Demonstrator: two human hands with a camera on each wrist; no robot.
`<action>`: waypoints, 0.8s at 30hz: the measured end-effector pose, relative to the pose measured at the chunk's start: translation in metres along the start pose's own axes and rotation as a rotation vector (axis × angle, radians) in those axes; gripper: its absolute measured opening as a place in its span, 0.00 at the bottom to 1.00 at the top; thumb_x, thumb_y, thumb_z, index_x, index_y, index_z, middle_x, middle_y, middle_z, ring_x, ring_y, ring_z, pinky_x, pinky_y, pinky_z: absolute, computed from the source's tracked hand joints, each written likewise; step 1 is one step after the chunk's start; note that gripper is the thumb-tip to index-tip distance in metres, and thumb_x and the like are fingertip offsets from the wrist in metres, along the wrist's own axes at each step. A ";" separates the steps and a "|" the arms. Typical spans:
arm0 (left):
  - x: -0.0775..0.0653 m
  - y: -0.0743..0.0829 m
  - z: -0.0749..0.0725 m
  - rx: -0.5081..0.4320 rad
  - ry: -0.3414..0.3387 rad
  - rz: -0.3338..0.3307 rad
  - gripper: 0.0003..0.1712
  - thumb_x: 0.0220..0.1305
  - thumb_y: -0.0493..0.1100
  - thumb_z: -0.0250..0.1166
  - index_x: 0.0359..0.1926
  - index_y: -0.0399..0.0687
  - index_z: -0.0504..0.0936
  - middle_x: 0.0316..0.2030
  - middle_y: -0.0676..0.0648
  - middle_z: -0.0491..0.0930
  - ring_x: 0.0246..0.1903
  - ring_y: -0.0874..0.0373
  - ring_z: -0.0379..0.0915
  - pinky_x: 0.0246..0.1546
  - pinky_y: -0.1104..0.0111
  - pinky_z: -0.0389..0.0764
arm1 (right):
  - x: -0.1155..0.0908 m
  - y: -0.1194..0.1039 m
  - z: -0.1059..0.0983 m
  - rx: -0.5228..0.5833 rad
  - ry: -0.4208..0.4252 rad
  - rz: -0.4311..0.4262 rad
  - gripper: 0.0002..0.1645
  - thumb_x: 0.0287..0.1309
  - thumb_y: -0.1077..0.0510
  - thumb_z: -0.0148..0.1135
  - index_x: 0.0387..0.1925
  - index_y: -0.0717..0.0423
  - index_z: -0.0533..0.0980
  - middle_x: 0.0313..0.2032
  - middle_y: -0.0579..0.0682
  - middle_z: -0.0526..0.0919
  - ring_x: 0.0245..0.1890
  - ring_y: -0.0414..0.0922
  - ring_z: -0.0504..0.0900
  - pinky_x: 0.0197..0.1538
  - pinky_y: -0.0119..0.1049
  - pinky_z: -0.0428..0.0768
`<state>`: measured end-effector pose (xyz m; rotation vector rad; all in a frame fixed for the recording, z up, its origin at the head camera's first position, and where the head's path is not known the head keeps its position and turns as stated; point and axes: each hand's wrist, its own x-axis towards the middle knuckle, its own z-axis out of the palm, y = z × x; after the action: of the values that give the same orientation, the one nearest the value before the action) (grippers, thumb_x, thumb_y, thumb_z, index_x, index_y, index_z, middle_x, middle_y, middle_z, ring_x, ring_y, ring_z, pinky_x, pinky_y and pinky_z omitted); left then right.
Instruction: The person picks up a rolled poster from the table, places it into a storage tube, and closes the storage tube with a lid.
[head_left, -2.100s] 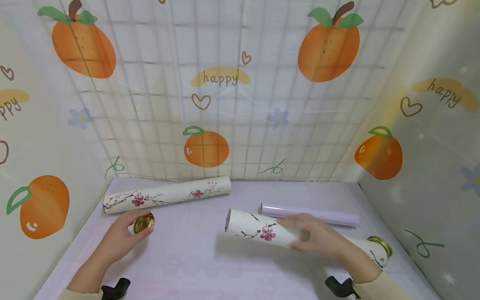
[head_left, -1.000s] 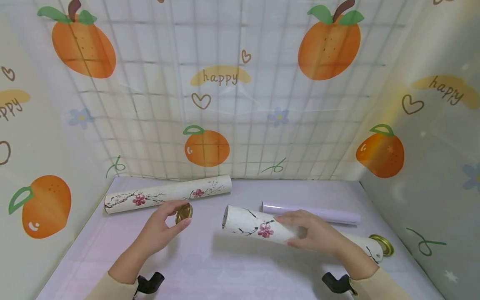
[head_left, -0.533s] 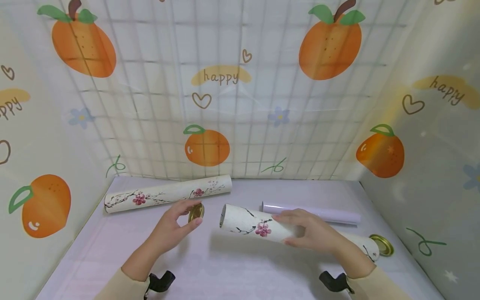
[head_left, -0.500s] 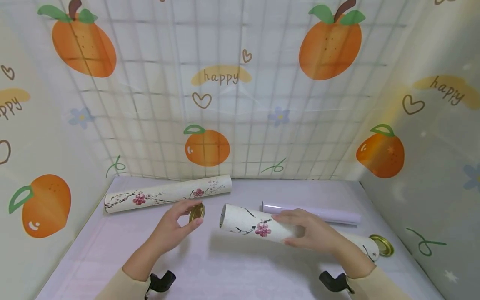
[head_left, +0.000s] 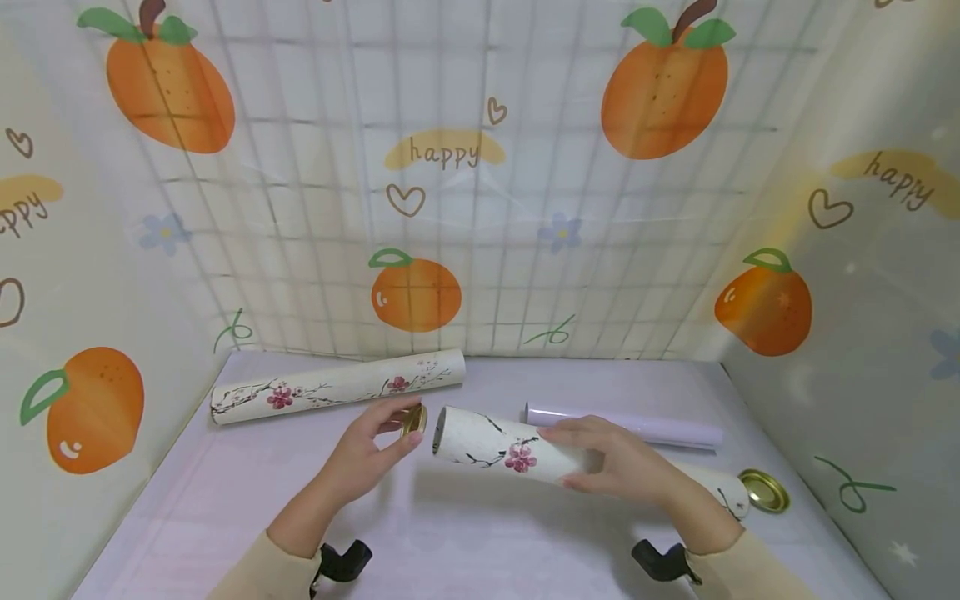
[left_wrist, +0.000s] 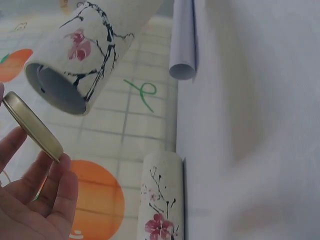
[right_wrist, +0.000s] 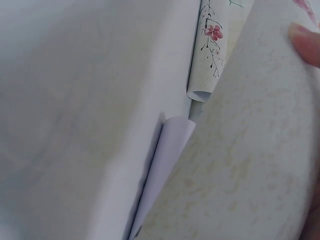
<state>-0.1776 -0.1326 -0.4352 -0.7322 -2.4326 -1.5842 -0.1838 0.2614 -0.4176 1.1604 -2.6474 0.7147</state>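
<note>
My left hand pinches a round gold metal lid by its rim, thumb on the near side. The lid faces the open left end of a white cardboard tube painted with plum blossoms, a small gap between them. In the left wrist view the tube's hollow mouth shows just above the lid. My right hand grips this tube around its middle, holding it above the table with its shadow below. Part of the tube is hidden behind the hand and forearm.
A second blossom-painted tube lies at the back left, by the wall. A pale lilac paper roll lies behind the held tube. Another gold lid sits at the right, near the tube's far end. Printed curtains enclose the table.
My left hand has carried the gold lid rightward, close to the tube's open end, and turned it more edge-on. The held tube has shifted slightly left, uncovering more of the lid on the right.
</note>
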 end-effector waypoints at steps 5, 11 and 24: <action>0.002 0.000 0.006 -0.039 -0.010 0.028 0.28 0.68 0.43 0.67 0.68 0.52 0.73 0.58 0.47 0.76 0.56 0.50 0.75 0.61 0.52 0.75 | 0.002 -0.002 0.000 0.003 0.000 -0.001 0.41 0.47 0.51 0.80 0.65 0.38 0.76 0.60 0.48 0.80 0.56 0.47 0.78 0.56 0.49 0.79; 0.004 0.000 0.011 -0.088 -0.018 0.039 0.29 0.69 0.41 0.66 0.69 0.51 0.72 0.59 0.47 0.76 0.57 0.50 0.75 0.61 0.52 0.75 | 0.004 -0.003 0.000 0.007 -0.001 0.006 0.41 0.47 0.51 0.80 0.65 0.38 0.76 0.60 0.48 0.79 0.57 0.47 0.78 0.56 0.49 0.78; 0.004 0.003 0.017 -0.114 -0.028 0.026 0.29 0.69 0.41 0.65 0.69 0.47 0.71 0.61 0.46 0.76 0.58 0.48 0.75 0.62 0.51 0.74 | 0.007 -0.004 0.002 0.008 0.009 -0.038 0.41 0.47 0.51 0.80 0.65 0.40 0.77 0.58 0.53 0.81 0.56 0.47 0.78 0.55 0.48 0.79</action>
<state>-0.1769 -0.1152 -0.4385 -0.8070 -2.3575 -1.7263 -0.1861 0.2535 -0.4156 1.2038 -2.6099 0.7222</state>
